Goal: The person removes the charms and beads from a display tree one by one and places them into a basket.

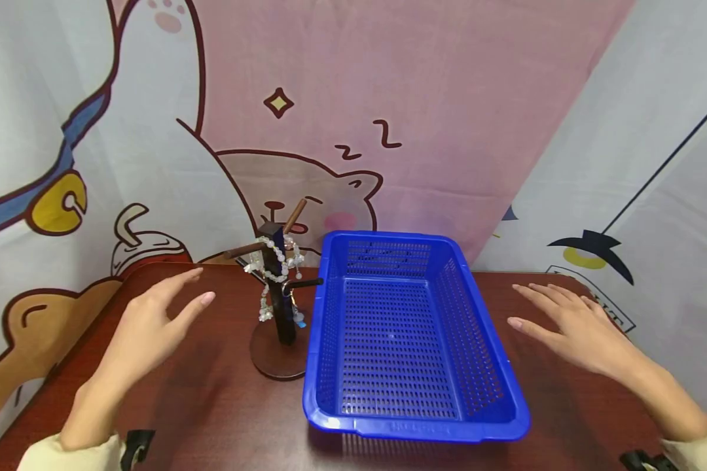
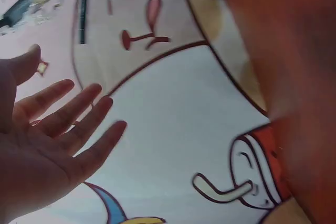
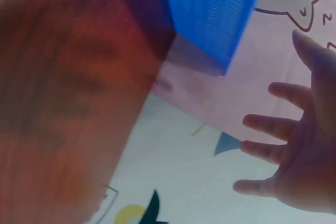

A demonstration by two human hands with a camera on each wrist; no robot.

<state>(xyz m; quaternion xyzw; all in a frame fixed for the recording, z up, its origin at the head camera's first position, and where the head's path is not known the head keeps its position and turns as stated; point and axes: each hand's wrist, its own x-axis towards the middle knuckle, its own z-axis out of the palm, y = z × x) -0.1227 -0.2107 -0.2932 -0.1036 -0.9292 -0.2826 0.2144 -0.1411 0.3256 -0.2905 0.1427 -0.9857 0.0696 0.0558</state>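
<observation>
A dark wooden jewelry stand (image 1: 281, 307) with a round base and several pegs is upright left of centre in the head view. Beaded bracelets (image 1: 277, 275) hang from its pegs, some pale and one with a blue piece low down. Beside it on the right sits a blue plastic basket (image 1: 389, 428) with perforated walls and nothing inside. My left hand (image 1: 147, 327) hovers left of the stand, fingers extended and holding nothing. To the right of the basket, my right hand (image 1: 577, 327) is held in the air with its fingers spread, touching nothing.
Both things stand on a reddish-brown table (image 1: 212, 418). Behind its far edge hangs a cartoon-printed cloth (image 1: 436, 118) in pink and white. The basket and the stand are very close, with one peg reaching the basket's left rim.
</observation>
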